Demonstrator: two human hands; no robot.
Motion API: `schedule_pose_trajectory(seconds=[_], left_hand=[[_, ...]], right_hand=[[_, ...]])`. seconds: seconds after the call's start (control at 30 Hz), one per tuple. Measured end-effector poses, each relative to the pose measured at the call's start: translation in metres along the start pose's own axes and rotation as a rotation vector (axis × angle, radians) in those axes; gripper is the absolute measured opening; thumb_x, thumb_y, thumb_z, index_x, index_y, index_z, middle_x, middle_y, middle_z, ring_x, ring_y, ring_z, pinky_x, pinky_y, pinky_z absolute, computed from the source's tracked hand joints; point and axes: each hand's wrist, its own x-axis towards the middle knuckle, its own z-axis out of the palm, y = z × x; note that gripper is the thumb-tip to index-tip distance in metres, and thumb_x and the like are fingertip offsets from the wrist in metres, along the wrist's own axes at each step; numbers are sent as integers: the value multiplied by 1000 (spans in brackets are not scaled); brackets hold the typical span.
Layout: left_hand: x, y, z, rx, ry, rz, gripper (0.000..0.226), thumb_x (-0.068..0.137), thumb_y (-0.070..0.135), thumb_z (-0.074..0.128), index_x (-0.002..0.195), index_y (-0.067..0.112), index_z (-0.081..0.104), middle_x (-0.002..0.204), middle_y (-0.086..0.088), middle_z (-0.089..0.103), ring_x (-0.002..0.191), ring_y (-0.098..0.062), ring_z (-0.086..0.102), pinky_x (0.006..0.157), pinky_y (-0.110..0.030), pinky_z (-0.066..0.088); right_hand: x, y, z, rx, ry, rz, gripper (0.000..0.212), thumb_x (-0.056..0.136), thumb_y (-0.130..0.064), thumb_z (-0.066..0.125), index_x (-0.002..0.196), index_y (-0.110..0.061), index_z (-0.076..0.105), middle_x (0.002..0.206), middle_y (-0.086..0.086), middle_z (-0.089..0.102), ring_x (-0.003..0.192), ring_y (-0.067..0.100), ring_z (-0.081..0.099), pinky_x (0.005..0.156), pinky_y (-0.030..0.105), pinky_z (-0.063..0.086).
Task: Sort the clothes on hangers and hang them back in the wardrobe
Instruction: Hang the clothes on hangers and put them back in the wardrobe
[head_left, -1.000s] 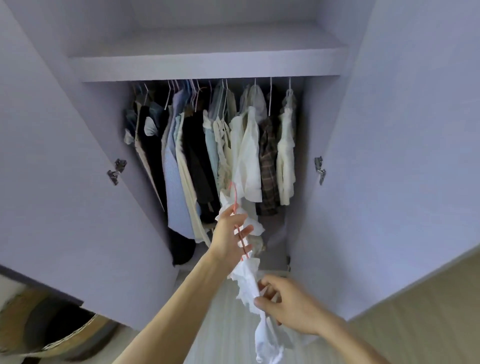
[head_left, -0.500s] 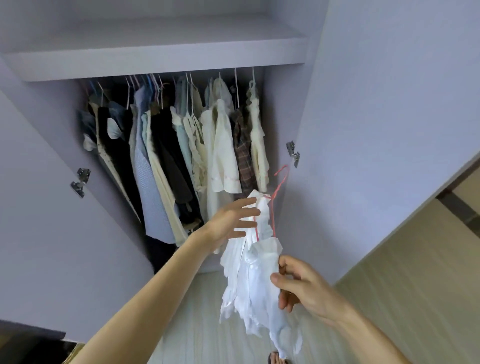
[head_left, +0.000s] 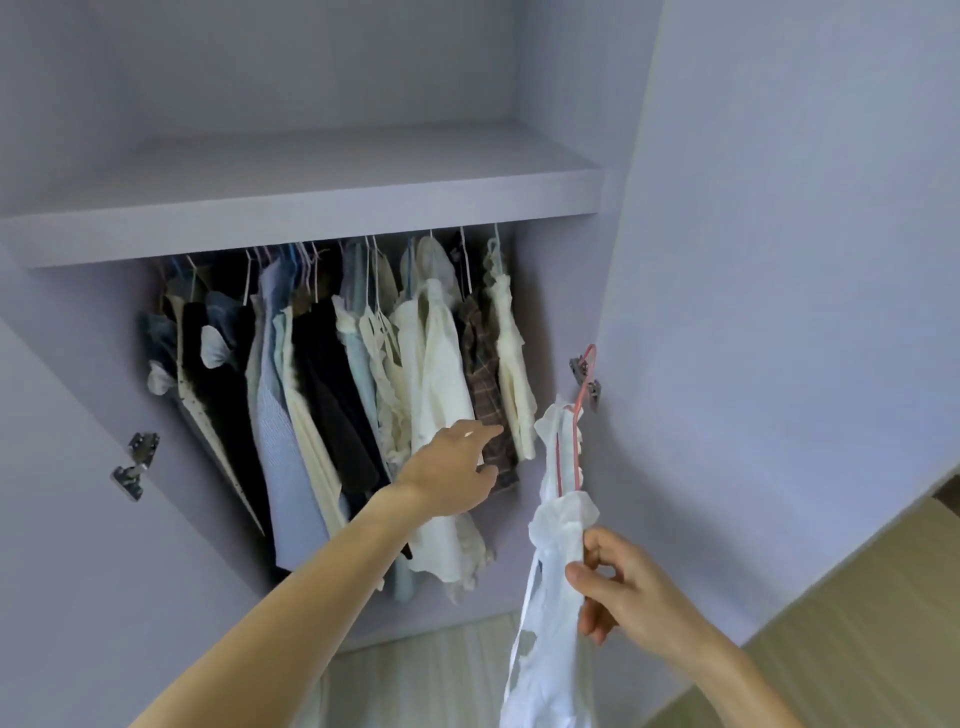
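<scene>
Since the picture of half a second ago my left hand (head_left: 452, 467) has gone away from the white garment (head_left: 558, 525) and now reaches farther left into the wardrobe (head_left: 550, 291). Its fingers are stretched out and it holds nothing. The fingertips lie in front of the lower part of the plaid shirt (head_left: 485, 384); I cannot tell if they touch it. My right hand (head_left: 623, 592) is near, at the right, and its thumb and curled fingers pinch the white garment at its middle. This garment hangs on a red hanger (head_left: 576, 447), which stands almost upright, to the right of the row of hanging clothes (head_left: 322, 389), with its hook in front of the right door hinge (head_left: 575, 366). The lower part of the garment falls past the near edge of the view. The row hangs under the shelf (head_left: 311, 208), and its last piece at the right is a cream top (head_left: 511, 364), just beside the plaid shirt. A second hinge (head_left: 136, 462) sits on the left door.
</scene>
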Motion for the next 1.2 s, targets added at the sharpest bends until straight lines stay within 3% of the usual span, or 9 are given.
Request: schedule_pose_trajectory(seconds=[0.1, 0.27, 0.6, 0.93, 1.07, 1.2], left_hand=[[39, -3, -10, 343, 56, 26, 60, 101, 32, 43, 157, 29, 21, 165, -1, 13, 151, -22, 13, 123, -44, 16], [107, -3, -21, 696, 48, 59, 68, 98, 28, 49, 158, 26, 15, 166, -6, 0, 154, -24, -5, 123, -52, 2], [209, -11, -12, 941, -12, 53, 81, 91, 23, 59, 158, 29, 13, 166, -8, -7, 153, -27, -10, 121, -59, -2], [263, -40, -12, 1221, -101, 150, 98, 96, 20, 59, 156, 32, -17, 161, -5, -33, 150, -28, -24, 120, -60, -9], [281, -60, -16, 1208, -57, 157, 96, 97, 27, 61, 157, 32, -15, 164, -6, -13, 152, -28, -16, 117, -67, -4], [285, -64, -33, 1186, -30, 178, 72, 93, 17, 62, 154, 22, 23, 160, -9, 9, 151, -29, 1, 119, -58, 10]], right_hand=[[38, -5, -13, -39, 7, -12, 18, 99, -9, 56, 86, -6, 45, 73, 10, 50, 58, 26, 65, 53, 33, 50], [95, -20, -37, -50, 41, -31, 15, 99, -11, 56, 87, -6, 48, 73, 6, 55, 59, 24, 66, 55, 31, 52], [186, -37, -74, -68, 81, -41, 21, 99, -12, 56, 80, -13, 46, 74, 4, 57, 58, 23, 67, 54, 31, 52], [235, -41, -86, -85, 143, -37, 20, 100, -13, 54, 82, -17, 47, 77, 0, 54, 55, 17, 66, 53, 28, 51], [252, -46, -85, -135, 146, -46, 18, 100, -16, 52, 84, -12, 46, 80, 1, 53, 56, 16, 66, 56, 30, 52], [270, -56, -84, -156, 155, -58, 17, 101, -19, 52, 93, -5, 49, 79, 1, 55, 59, 17, 69, 60, 32, 53]])
